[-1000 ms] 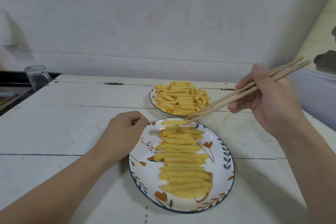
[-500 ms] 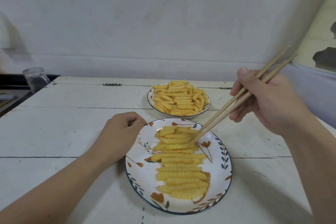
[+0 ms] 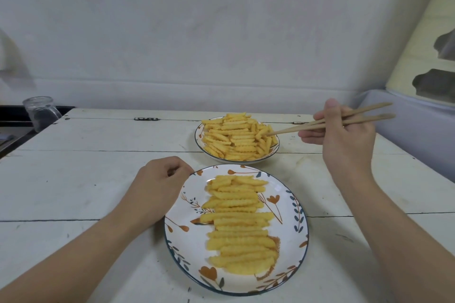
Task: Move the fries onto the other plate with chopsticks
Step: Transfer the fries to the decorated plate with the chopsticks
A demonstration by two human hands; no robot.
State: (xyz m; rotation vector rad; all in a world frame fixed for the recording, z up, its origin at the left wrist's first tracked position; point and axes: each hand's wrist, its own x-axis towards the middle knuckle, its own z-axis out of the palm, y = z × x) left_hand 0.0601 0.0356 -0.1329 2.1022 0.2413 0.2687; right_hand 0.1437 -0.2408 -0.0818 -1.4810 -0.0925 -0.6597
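Closest to us, the near plate (image 3: 299, 214) holds fries laid in a tidy crosswise stack (image 3: 240, 221) down its middle, which we take to be the receiving side. Our left hand (image 3: 157, 189) rests on the white table (image 3: 73, 179) with its knuckles curled, touching the plate's left rim; we cannot tell whether the fingers actually pinch the rim or merely lean on it.

Farther out, our right hand (image 3: 344, 140) grips the chopsticks (image 3: 320, 123) near their upper ends, thumb across both sticks. The tips lie close together and reach into the right side of the loose heap of fries (image 3: 236, 138) on the far plate (image 3: 200, 141). Whether a fry is already caught between them we cannot make out.

We judge these crinkle-cut fries to be light and fairly stiff, though likely to snap or bend if squeezed hard. The ridges should give the wood some bite, while any oil would make them slide. We would take one lying on top of the heap, across its middle, so it hangs level and does not pivot out. Those buried underneath would drag neighbours over the rim.

Beyond, at the left, a glass jar (image 3: 40, 113) stands off the table edge.
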